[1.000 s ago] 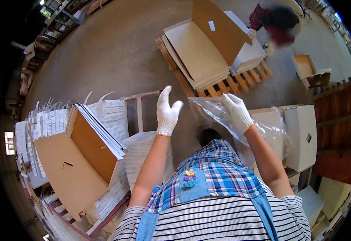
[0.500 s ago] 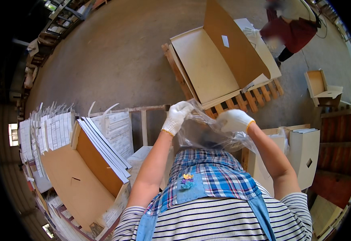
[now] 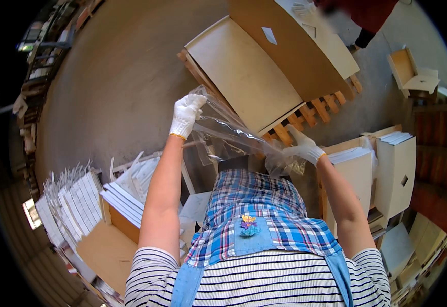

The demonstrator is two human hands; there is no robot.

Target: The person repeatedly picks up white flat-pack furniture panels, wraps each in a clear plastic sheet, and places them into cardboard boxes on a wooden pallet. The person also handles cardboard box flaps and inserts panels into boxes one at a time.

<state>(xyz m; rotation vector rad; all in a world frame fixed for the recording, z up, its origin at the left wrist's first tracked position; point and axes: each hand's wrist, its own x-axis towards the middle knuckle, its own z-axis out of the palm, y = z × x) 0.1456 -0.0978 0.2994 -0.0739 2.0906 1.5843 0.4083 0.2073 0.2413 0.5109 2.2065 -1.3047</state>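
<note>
Spreading apart, hands (image 3: 186, 113) seemingly stretch bag (image 3: 233, 135).

A big open carton (image 3: 249, 77) sits on a pallet (image 3: 305, 120); white booklets (image 3: 75, 199) stand stacked at left.

This is a packing floor in a warehouse or small factory. Bare concrete floor (image 3: 116, 77) runs underfoot, a wooden pallet (image 3: 305, 120) carries a big open cardboard carton (image 3: 264, 66), stacks of flat white boxes (image 3: 75, 204) stand in rows, and metal shelving (image 3: 39, 66) lines the far wall.
</note>
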